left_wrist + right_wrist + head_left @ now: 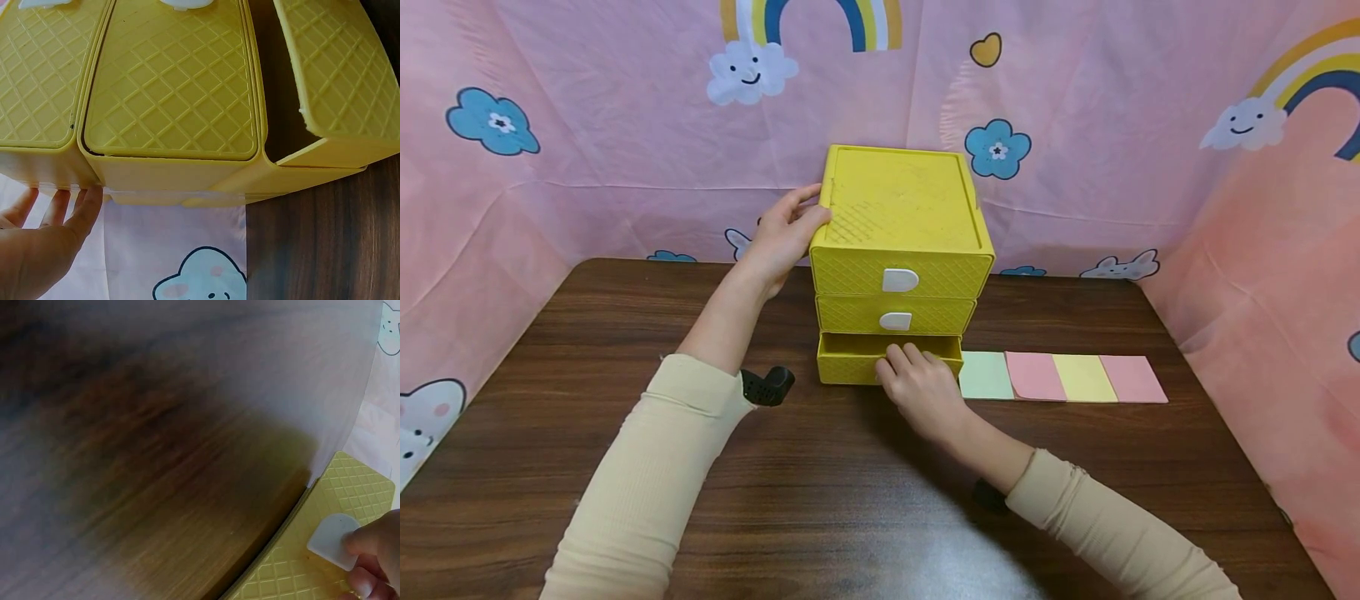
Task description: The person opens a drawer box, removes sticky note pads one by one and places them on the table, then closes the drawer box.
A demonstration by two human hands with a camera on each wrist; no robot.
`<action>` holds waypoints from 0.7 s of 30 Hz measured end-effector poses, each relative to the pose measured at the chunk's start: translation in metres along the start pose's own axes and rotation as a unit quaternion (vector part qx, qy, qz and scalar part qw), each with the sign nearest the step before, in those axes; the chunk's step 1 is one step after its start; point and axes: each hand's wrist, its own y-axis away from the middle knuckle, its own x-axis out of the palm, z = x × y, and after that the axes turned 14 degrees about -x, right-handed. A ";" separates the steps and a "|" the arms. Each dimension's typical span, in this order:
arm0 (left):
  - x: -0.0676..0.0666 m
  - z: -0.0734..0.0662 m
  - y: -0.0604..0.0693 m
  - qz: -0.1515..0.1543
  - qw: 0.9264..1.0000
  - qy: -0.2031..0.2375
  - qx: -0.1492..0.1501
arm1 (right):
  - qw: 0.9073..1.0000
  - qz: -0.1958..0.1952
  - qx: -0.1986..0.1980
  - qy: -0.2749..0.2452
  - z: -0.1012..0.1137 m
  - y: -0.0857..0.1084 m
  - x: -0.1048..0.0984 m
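A yellow three-tier drawer cabinet (pixel 898 196) stands on the table, its bottom drawer (pixel 842 369) pulled partly out and the upper two closed. My left hand (pixel 781 237) rests against the cabinet's left side near the top. In the left wrist view the fingers (pixel 84 212) of that hand touch the side wall, fairly straight. At the bottom drawer's front, my right hand (pixel 925 396) has its fingers curled at the top edge. The right wrist view shows this hand gripping the white handle (pixel 334 540), with a digit on it. The part of the drawer's inside that shows holds nothing visible.
Square paper sheets in green (pixel 985 375), pink (pixel 1036 377), yellow (pixel 1085 378) and pink again lie in a row right of the cabinet. Pink patterned cloth (pixel 625 125) hangs behind and beside the brown wooden table (pixel 760 500).
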 end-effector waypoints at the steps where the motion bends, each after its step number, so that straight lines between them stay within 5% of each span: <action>1: 0.000 0.000 0.000 0.000 1.000 -0.001 0.000 | 1.000 -0.004 0.002 -0.001 -0.001 0.000 0.001; 21: 0.000 0.000 0.001 -0.003 1.000 -0.011 0.005 | 0.999 -0.001 0.011 0.034 -0.012 -0.006 0.013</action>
